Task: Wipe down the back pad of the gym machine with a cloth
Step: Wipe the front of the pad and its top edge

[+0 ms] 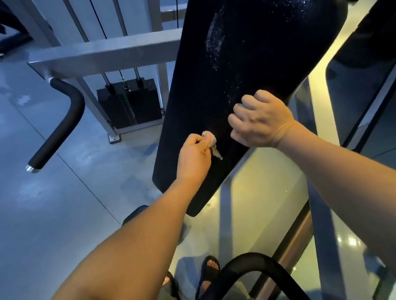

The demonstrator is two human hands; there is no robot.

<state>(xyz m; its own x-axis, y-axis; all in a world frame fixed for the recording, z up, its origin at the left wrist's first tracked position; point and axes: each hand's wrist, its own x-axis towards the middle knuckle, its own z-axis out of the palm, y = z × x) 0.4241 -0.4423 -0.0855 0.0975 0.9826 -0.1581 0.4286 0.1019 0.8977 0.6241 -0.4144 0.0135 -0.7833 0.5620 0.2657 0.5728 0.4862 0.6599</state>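
The long black back pad (250, 54) of the gym machine slants from the upper right down to the lower middle; wet droplets and a pale streak show on its upper part. My left hand (194, 157) grips a small bunched white cloth (212, 141) against the pad's lower section. My right hand (261, 120) sits just to the right on the pad, fingers curled into a fist with the knuckles against the surface; nothing shows in it.
A black padded handle (57, 125) juts out at the left. The weight stack (128, 103) stands inside the grey steel frame (106, 53) behind the pad. A curved black bar (249, 274) crosses the bottom, above my sandalled feet (208, 273). Glossy floor lies all round.
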